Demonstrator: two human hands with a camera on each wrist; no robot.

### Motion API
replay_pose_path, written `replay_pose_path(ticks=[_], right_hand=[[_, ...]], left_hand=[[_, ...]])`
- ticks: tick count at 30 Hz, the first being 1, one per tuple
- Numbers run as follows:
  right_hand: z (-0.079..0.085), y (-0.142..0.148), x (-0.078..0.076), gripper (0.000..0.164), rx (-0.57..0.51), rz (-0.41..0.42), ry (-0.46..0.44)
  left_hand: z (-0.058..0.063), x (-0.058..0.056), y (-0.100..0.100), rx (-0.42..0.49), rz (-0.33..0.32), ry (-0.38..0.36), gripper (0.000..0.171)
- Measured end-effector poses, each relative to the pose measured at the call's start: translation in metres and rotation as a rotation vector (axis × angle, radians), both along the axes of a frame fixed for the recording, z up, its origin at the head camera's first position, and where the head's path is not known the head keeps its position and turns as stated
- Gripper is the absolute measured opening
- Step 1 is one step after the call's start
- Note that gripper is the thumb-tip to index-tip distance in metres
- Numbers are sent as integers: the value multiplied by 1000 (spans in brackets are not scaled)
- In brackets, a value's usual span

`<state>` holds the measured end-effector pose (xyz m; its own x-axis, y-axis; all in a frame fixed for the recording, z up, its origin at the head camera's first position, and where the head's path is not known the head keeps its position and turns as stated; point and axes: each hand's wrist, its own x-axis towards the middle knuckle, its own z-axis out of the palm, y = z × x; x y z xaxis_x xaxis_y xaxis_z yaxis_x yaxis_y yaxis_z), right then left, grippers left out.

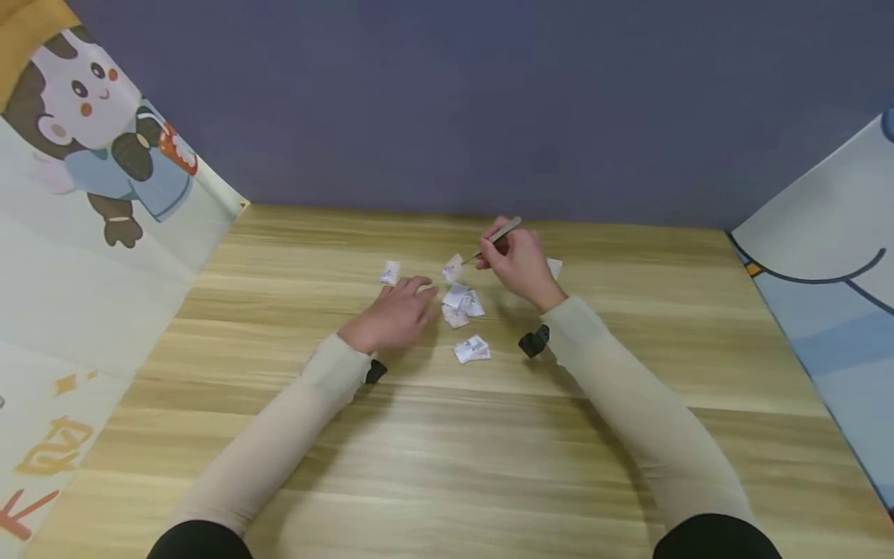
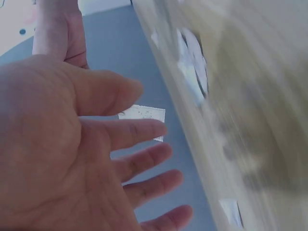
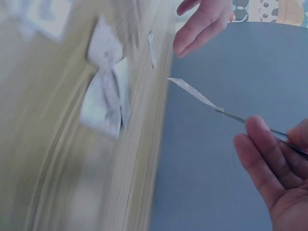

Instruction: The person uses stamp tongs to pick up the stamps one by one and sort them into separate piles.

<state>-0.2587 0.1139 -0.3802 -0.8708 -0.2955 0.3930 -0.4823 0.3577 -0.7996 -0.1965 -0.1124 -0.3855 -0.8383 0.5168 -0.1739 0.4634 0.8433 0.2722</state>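
Note:
My right hand (image 1: 518,262) pinches metal tweezers (image 1: 506,230) between thumb and fingers. At their tips a small printed paper slip (image 1: 452,269) is gripped by one end; the right wrist view shows this slip (image 3: 195,92) edge-on, above the tabletop. My left hand (image 1: 398,312) is spread palm down to the left of a small pile of paper slips (image 1: 457,296), holding nothing. In the left wrist view its fingers (image 2: 144,159) are apart and nearly straight, with the raised slip (image 2: 153,114) partly hidden behind the index finger.
Folded slips (image 1: 472,349) lie nearer me on the wooden table (image 1: 447,466). One slip (image 1: 390,272) lies beyond the left hand, another (image 1: 555,268) behind the right wrist. A dark blue-grey panel (image 1: 447,109) borders the far edge; cartoon-printed panels (image 1: 98,272) flank the sides.

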Motion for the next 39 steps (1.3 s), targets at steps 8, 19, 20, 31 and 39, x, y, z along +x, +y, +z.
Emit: replay_pose_path(ticks=[8,19,20,31,39], right_hand=[[-6,-35,-18,10,-61,77,-74],[-23,-71,-39,7,-77,102,-217],[-25,-74,-40,7,-75,107,-228],[-33,-98,-45,7,-30,144,-285],[-30,-105,-45,10,31,94,-219]], left_hand=[[-4,-9,-26,-22,111,-39,53],[-9,-19,-43,-87,156,-61,53],[-9,-20,-44,-86,155,-64,53],[-11,-26,-44,-150,141,-116,49],[-11,-29,-46,-178,135,-108,48]])
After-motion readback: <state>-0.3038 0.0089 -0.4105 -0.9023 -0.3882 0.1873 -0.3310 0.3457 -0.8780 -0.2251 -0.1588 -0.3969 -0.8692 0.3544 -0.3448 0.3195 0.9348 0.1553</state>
